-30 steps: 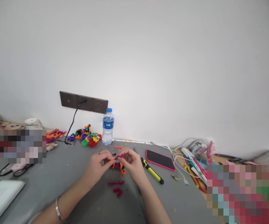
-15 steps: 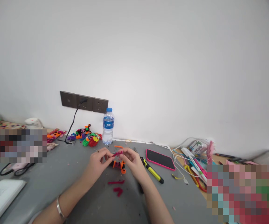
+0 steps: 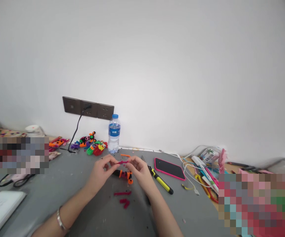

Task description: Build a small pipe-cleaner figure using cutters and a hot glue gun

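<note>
Between my two hands a short magenta fuzzy strip (image 3: 123, 162) is stretched above the grey table mat (image 3: 88, 217). My left hand (image 3: 104, 168) pinches its left end, and my right hand (image 3: 138, 169) pinches its right end. Just beneath the fingers lies a small orange, black and magenta figure (image 3: 126, 176), partly hidden by my hands. Nearer to me on the mat are a straight magenta piece (image 3: 122, 193) and a bent magenta piece (image 3: 125, 202). An orange strip (image 3: 126, 155) lies behind my hands.
A water bottle (image 3: 114, 134) stands by the wall, beside colourful fuzzy figures (image 3: 99, 148). Right of my hands lie a yellow-black tool (image 3: 164, 184) and a pink-edged phone (image 3: 169, 168). Cables and pens clutter the far right. A white device (image 3: 2, 209) sits at left.
My left hand has shifted slightly left, and the magenta strip between my fingers looks straighter. More of the small figure's left side shows. The loose pieces lie as before.
</note>
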Available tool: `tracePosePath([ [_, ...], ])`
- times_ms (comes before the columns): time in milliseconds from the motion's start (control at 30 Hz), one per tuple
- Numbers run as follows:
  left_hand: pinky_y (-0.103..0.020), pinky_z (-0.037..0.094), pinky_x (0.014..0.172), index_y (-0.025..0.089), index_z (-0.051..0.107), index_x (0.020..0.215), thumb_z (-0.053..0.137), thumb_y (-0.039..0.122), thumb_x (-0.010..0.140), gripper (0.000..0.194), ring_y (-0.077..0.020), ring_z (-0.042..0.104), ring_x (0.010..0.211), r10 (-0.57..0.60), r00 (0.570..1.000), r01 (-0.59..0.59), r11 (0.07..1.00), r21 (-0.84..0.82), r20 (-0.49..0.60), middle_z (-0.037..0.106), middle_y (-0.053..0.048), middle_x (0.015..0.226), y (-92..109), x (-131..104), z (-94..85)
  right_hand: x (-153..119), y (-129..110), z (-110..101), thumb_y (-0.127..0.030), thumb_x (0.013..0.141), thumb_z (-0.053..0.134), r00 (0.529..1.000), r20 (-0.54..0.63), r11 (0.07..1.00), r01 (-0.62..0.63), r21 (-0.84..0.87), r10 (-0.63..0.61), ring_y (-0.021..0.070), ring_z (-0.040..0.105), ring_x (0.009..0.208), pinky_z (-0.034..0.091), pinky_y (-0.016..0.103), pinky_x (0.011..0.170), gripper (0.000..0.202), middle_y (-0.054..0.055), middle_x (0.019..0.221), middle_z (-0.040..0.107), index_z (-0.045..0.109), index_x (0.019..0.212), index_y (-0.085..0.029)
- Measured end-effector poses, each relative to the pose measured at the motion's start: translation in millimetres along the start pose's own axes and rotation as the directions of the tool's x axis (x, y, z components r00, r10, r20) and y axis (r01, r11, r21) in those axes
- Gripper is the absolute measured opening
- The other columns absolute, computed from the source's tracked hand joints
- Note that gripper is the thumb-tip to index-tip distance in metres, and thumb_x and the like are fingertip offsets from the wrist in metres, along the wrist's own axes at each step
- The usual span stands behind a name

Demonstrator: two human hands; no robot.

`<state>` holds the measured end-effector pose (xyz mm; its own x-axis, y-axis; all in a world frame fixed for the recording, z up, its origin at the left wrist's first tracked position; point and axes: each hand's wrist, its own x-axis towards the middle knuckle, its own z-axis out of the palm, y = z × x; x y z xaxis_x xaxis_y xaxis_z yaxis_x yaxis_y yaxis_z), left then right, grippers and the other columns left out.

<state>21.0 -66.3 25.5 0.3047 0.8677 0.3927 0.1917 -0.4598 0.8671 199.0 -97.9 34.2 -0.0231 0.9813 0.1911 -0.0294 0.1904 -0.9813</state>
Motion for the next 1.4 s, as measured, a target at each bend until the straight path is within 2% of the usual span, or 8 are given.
tracePosePath([
  [133,-0.021,0.038,0.054,0.019,0.063,0.074,0.058,0.026,0.083,0.013,-0.0144,0.057,0.069,0.021,1.0,-0.022,0.999,0.032,0.016,0.059,0.001,0.072,1,1,-0.4,1,2,0,-0.049,0.074,0.069,1.0,-0.011,0.999,0.011,-0.042,-0.012,0.0132,0.05,0.06,0.042,0.025,0.059,0.032,-0.001,0.068,0.057,0.06,0.078,-0.018],
  [200,-0.02,0.037,0.054,0.019,0.062,0.073,0.059,0.027,0.082,0.013,-0.0146,0.056,0.069,-0.014,1.0,0.014,1.0,0.004,0.021,0.059,0.001,0.071,3,1,0.4,2,3,-1,-0.05,0.073,0.069,1.0,-0.017,0.998,-0.007,-0.061,0.006,0.0133,0.049,0.059,0.04,0.025,0.058,0.033,-0.001,0.064,0.056,0.06,0.074,-0.018],
  [333,-0.021,0.038,0.056,0.018,0.061,0.075,0.063,0.034,0.079,0.016,-0.014,0.053,0.066,-0.172,0.985,0.172,0.969,-0.177,0.016,0.058,0.002,0.069,9,1,2.4,2,4,0,-0.049,0.072,0.07,0.999,-0.016,0.997,-0.032,-0.073,0.031,0.0127,0.048,0.058,0.038,0.025,0.057,0.033,-0.001,0.063,0.055,0.06,0.072,-0.018],
  [467,-0.02,0.037,0.054,0.018,0.061,0.076,0.067,0.041,0.075,0.024,-0.0093,0.045,0.055,-0.294,0.955,0.279,0.872,-0.403,0.027,0.055,0.004,0.068,12,0,4.3,0,7,9,-0.046,0.073,0.07,0.996,0.051,0.992,-0.067,-0.105,0.072,0.0112,0.046,0.054,0.034,0.024,0.054,0.031,-0.003,0.059,0.054,0.059,0.071,-0.018],
  [567,-0.02,0.036,0.052,0.018,0.062,0.078,0.072,0.043,0.07,0.028,-0.0086,0.044,0.054,-0.36,0.93,0.348,0.8,-0.49,0.072,0.055,0.005,0.066,14,1,5.3,-2,10,16,-0.043,0.076,0.067,0.991,0.101,0.989,-0.071,-0.132,0.085,0.0108,0.046,0.053,0.033,0.023,0.053,0.028,-0.002,0.06,0.055,0.058,0.072,-0.017],
  [733,-0.019,0.036,0.052,0.017,0.065,0.076,0.077,0.04,0.065,0.028,-0.0089,0.044,0.055,-0.376,0.922,0.372,0.784,-0.497,0.098,0.058,0.004,0.063,15,4,4.9,-3,12,17,-0.035,0.078,0.064,0.988,0.121,0.983,-0.076,-0.166,0.096,0.0094,0.043,0.052,0.03,0.022,0.051,0.022,-0.003,0.059,0.053,0.057,0.07,-0.016],
  [933,-0.02,0.036,0.053,0.018,0.062,0.075,0.076,0.038,0.068,0.025,-0.0091,0.047,0.057,-0.377,0.906,0.418,0.735,-0.535,0.191,0.061,0.003,0.068,8,3,4.8,-4,10,11,-0.029,0.079,0.062,0.98,0.174,0.982,-0.062,-0.181,0.094,0.0095,0.042,0.053,0.032,0.022,0.052,0.016,-0.003,0.06,0.053,0.056,0.072,-0.016],
  [1400,-0.019,0.027,0.047,0.016,0.06,0.075,0.077,0.039,0.065,0.03,-0.0074,0.038,0.05,-0.396,0.906,0.419,0.777,-0.469,0.152,0.052,0.005,0.06,7,4,5.6,-5,10,12,-0.032,0.081,0.061,0.984,0.161,0.985,-0.044,-0.164,0.071,0.0113,0.047,0.058,0.036,0.023,0.055,0.017,-0.002,0.065,0.055,0.052,0.075,-0.018],
])
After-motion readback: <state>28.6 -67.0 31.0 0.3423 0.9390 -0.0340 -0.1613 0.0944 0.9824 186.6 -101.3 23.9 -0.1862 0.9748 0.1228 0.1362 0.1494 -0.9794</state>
